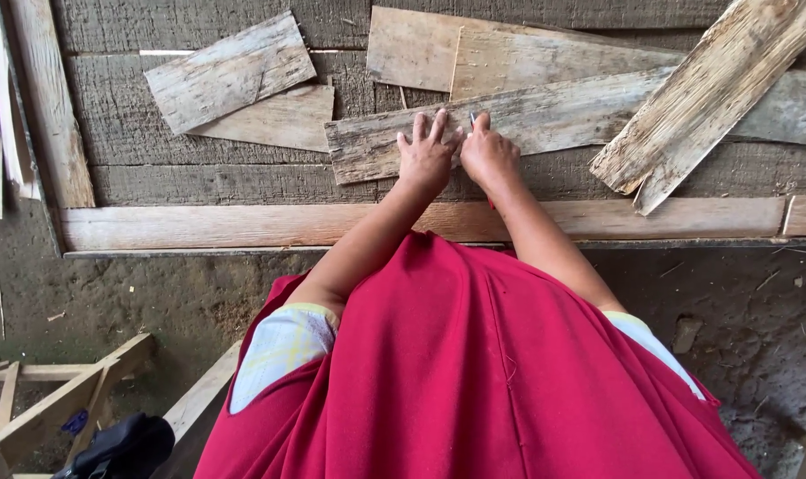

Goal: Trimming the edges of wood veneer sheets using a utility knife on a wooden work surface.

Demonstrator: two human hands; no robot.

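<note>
My left hand lies flat, fingers spread, on the weathered plank at the table's far middle. My right hand, just beside, pinches a small pencil-like tool against it.

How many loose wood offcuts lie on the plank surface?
6: two overlapping upper left; two top centre; one under both hands; one angled at right. Overlaps may hide more.
</note>
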